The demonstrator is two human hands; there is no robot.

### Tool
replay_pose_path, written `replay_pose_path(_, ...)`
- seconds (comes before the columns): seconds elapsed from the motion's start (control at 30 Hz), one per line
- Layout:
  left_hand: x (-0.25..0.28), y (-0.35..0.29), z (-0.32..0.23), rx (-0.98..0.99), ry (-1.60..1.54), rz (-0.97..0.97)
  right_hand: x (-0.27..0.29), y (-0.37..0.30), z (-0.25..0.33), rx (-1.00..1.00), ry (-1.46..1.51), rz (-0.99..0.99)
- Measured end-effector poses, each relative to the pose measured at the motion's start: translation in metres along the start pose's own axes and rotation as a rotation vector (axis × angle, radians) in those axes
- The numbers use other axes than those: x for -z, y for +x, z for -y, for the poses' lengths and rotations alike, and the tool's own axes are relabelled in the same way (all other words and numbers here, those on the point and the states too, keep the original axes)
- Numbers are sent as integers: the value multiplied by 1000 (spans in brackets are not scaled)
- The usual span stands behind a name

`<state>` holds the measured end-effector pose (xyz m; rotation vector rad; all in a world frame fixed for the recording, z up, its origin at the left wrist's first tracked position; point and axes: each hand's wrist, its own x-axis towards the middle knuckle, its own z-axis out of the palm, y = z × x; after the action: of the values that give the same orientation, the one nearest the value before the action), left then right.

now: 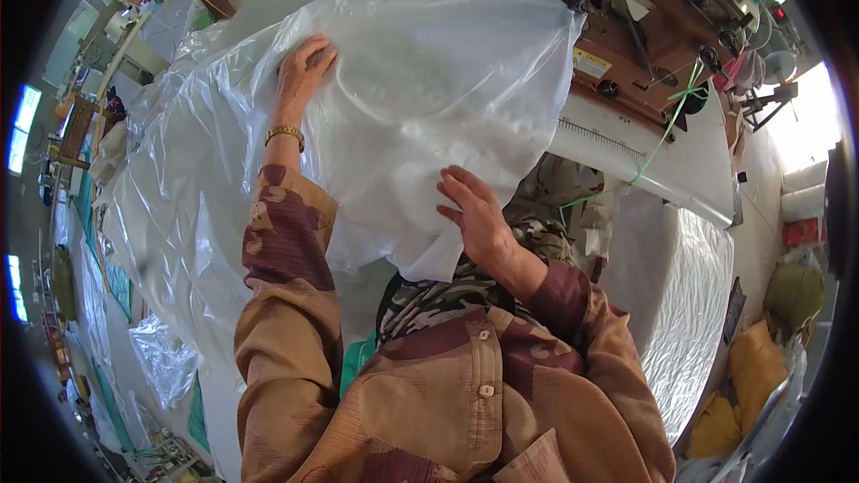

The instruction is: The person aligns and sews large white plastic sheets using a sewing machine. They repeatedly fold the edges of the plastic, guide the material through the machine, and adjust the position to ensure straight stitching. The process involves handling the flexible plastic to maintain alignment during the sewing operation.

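Left hand (304, 80) is resting on the translucent plastic sheet (385, 134) around 10–11 o'clock, fingers bending; can't tell if it's pinching any film. Right hand (483, 228) is hovering or touching, unclear which, just off centre towards 4, fingers spreading slightly at the sheet's near edge. Sheet is filling the centre, running out to 9, its far corner reaching the brown machine (640, 80) between 1 and 2. Green cord (667, 131) is hanging at 2–3; shiny white plastic (676, 304) is draping near 4.
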<state>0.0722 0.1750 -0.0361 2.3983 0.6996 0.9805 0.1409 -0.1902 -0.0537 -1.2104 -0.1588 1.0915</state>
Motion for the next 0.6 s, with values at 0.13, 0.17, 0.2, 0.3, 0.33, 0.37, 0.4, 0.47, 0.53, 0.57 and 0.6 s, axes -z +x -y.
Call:
replay_pose_path(0.13, 3, 6, 5, 4, -14, 9, -35, 36, -8, 8, 126, -109)
replay_pose_path(0.17, 2, 3, 10, 27, -70, 8, -41, 43, -8, 131, 82, -71)
replay_pose_path(0.2, -2, 0, 14, 50, -126, 9, -44, 52, -6, 254, 37, -36)
replay_pose_path(0.3, 4, 2, 36, 42, -129, 33, -40, 48, -6, 267, -13, 199)
replay_pose_path(0.33, 4, 1, 45, 28, -141, 29, -38, 41, -3, 213, -18, 298)
replay_pose_path(0.37, 3, -1, 30, 96, -244, 55, -32, 24, 3, 213, -44, 406)
replay_pose_path(0.4, -1, -1, 26, 59, -187, 83, -23, 13, 3, 193, -58, 419)
replay_pose_path(0.47, 7, 3, 11, -30, -50, 113, -14, -5, 5, 168, -82, 477)
replay_pose_path(0.53, 12, -5, -7, 41, -68, 158, -1, -12, -5, 169, -91, 375)
replay_pose_path(0.57, 17, -7, -6, 11, 18, 166, 5, -15, -11, 171, -102, 346)
replay_pose_path(0.6, 23, -9, -6, -17, 106, 171, 9, -20, -14, 172, -113, 318)
